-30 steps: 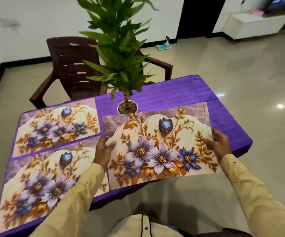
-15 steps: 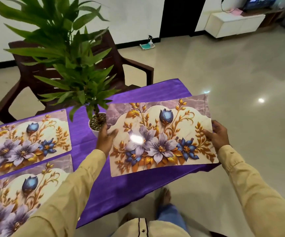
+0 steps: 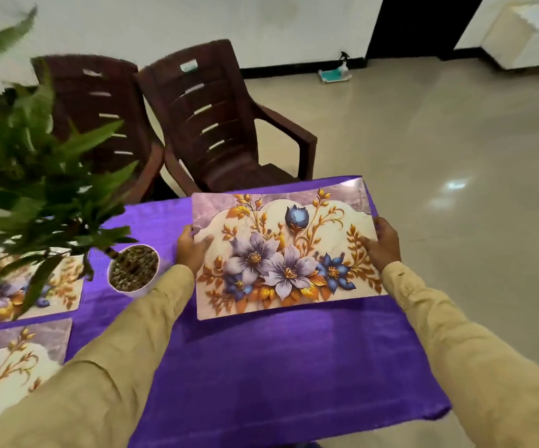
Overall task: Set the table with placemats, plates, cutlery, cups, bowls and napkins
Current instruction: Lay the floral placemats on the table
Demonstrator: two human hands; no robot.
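A floral placemat [image 3: 287,250] with purple and blue flowers is over the far right part of the purple-clothed table [image 3: 261,367]. My left hand [image 3: 192,248] grips its left edge and my right hand [image 3: 383,244] grips its right edge. Whether the mat rests on the cloth or hovers just above it, I cannot tell. Two more floral placemats lie at the left: one at the far side [image 3: 54,286], partly behind leaves, and one at the near side [image 3: 12,363], cut off by the frame.
A potted green plant [image 3: 134,268] in a white pot stands on the table left of my left hand, its leaves spreading over the left side. Two dark brown plastic chairs [image 3: 216,124] stand behind the table. A shiny tiled floor lies to the right.
The held placemat has moved away from me, from the near edge to the far right part of the table. The view has shifted right, bringing a second chair into sight.
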